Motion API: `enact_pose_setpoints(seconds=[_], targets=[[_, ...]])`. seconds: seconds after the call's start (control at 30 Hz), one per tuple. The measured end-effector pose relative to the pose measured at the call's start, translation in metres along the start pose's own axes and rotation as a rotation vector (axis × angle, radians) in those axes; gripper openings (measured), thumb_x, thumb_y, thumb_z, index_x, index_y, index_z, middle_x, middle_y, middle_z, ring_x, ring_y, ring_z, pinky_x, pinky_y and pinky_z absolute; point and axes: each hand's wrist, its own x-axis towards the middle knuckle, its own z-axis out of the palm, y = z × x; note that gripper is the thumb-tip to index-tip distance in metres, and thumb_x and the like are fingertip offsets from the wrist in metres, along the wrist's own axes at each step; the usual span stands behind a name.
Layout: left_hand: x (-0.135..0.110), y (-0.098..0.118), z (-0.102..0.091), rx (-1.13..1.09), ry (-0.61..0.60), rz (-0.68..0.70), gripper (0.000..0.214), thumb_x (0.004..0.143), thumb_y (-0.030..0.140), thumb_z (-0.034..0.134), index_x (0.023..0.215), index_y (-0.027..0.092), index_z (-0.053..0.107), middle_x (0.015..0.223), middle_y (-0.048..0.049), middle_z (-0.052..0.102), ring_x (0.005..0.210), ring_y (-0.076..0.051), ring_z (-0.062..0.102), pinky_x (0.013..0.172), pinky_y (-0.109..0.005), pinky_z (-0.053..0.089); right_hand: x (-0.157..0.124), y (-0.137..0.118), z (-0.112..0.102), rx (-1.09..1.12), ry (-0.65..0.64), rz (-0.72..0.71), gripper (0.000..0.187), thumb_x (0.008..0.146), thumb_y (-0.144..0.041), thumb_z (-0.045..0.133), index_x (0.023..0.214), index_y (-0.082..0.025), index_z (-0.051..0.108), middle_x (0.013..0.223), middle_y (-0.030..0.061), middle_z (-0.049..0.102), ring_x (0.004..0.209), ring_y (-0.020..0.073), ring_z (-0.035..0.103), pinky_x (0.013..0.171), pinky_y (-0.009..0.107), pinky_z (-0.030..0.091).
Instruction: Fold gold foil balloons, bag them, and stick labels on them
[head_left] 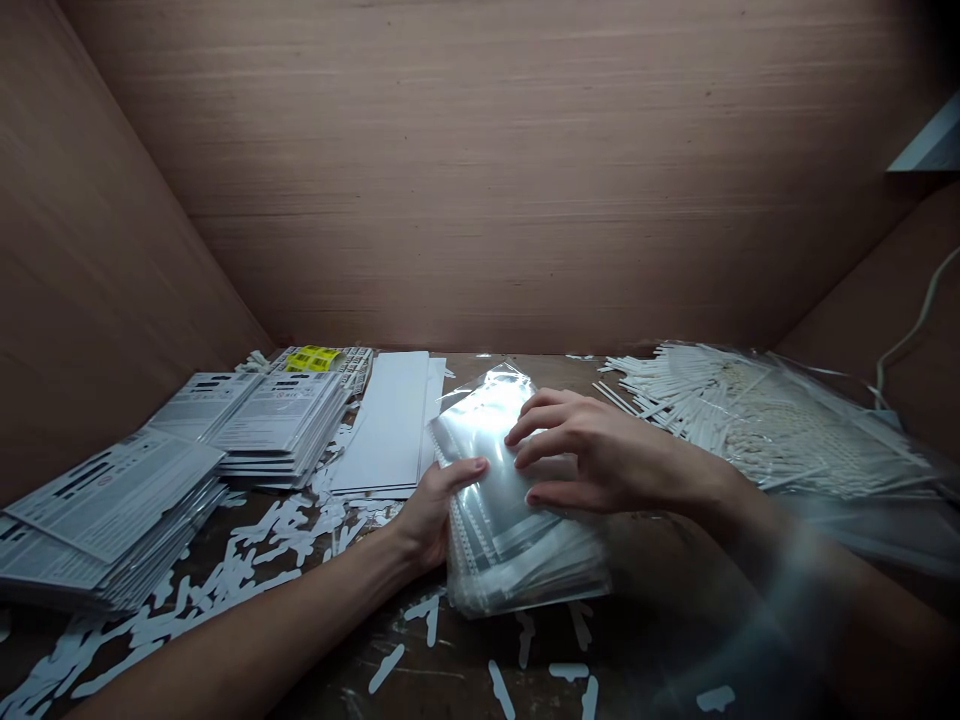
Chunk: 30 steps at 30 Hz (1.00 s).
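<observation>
A stack of clear plastic bags [510,540] lies on the dark table [645,640] in front of me. My left hand [435,510] grips the stack's left edge, thumb on top and fingers curled under. My right hand [592,450] rests flat on the top bag, fingers stretched out and slightly spread toward the left.
Stacks of printed cards [105,520] and more printed cards [262,415] sit at the left, with white blank sheets [390,430] beside them. Yellow labels [313,358] lie at the back. A bagged heap of white sticks [757,415] fills the right. White paper scraps [247,560] litter the table. Brown walls enclose it.
</observation>
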Motion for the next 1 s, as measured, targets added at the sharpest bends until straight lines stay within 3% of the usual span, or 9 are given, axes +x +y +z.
enact_pose_setpoints(seconds=[0.17, 0.43, 0.67, 0.73, 0.8, 0.9, 1.0], targets=[[0.001, 0.000, 0.000, -0.005, -0.007, -0.001, 0.033, 0.086, 0.022, 0.074, 0.115, 0.006, 0.075, 0.099, -0.0179, 0.079, 0.082, -0.028, 0.075, 0.082, -0.041, 0.060, -0.001, 0.003, -0.002, 0.013, -0.044, 0.003, 0.015, 0.089, -0.038, 0.077, 0.097, -0.025, 0.079, 0.117, 0.0018, 0.076, 0.110, 0.0237, 0.062, 0.096, 0.039, 0.049], [0.001, -0.001, -0.003, -0.005, -0.021, -0.010, 0.029, 0.087, 0.023, 0.073, 0.109, 0.005, 0.075, 0.095, -0.0173, 0.079, 0.082, -0.027, 0.075, 0.083, -0.040, 0.061, 0.001, 0.006, 0.001, 0.035, 0.023, -0.007, 0.013, 0.091, -0.036, 0.076, 0.089, -0.024, 0.081, 0.107, 0.0022, 0.079, 0.104, 0.0232, 0.063, 0.086, 0.035, 0.052], [0.000, 0.001, 0.000, -0.021, 0.004, -0.009, 0.024, 0.085, 0.020, 0.074, 0.103, 0.004, 0.076, 0.087, -0.0142, 0.079, 0.075, -0.025, 0.075, 0.076, -0.038, 0.061, 0.002, 0.005, 0.001, 0.016, 0.058, -0.028, 0.015, 0.096, -0.030, 0.070, 0.090, -0.021, 0.080, 0.105, 0.0024, 0.080, 0.103, 0.0215, 0.065, 0.087, 0.034, 0.053], [-0.001, 0.002, 0.002, -0.016, 0.001, -0.020, 0.025, 0.086, 0.021, 0.073, 0.105, 0.004, 0.075, 0.089, -0.0154, 0.079, 0.076, -0.026, 0.075, 0.077, -0.039, 0.061, 0.000, 0.006, -0.003, 0.015, 0.000, -0.033, 0.015, 0.094, -0.034, 0.073, 0.097, -0.022, 0.081, 0.112, 0.0025, 0.078, 0.111, 0.0227, 0.064, 0.092, 0.035, 0.053], [-0.001, 0.002, 0.003, -0.013, -0.010, -0.021, 0.029, 0.087, 0.022, 0.071, 0.110, 0.004, 0.074, 0.093, -0.0173, 0.079, 0.079, -0.028, 0.076, 0.079, -0.041, 0.061, -0.004, 0.008, -0.007, -0.001, -0.062, -0.023, 0.028, 0.088, -0.043, 0.078, 0.109, -0.024, 0.080, 0.128, 0.0039, 0.073, 0.127, 0.0270, 0.058, 0.101, 0.040, 0.051], [-0.001, 0.002, 0.004, -0.020, -0.004, -0.017, 0.035, 0.089, 0.023, 0.070, 0.118, 0.004, 0.072, 0.099, -0.0189, 0.079, 0.084, -0.030, 0.077, 0.082, -0.043, 0.061, -0.009, 0.015, -0.010, -0.061, -0.056, 0.049, 0.046, 0.084, -0.051, 0.080, 0.123, -0.027, 0.076, 0.151, 0.0061, 0.058, 0.144, 0.0351, 0.045, 0.110, 0.050, 0.046], [-0.001, 0.001, 0.003, -0.032, 0.000, -0.034, 0.039, 0.089, 0.025, 0.071, 0.123, 0.005, 0.070, 0.105, -0.0197, 0.078, 0.087, -0.030, 0.077, 0.085, -0.045, 0.061, -0.010, 0.022, -0.009, -0.059, -0.057, 0.058, 0.039, 0.091, -0.052, 0.073, 0.122, -0.029, 0.076, 0.148, 0.0024, 0.061, 0.145, 0.0337, 0.045, 0.111, 0.049, 0.047]])
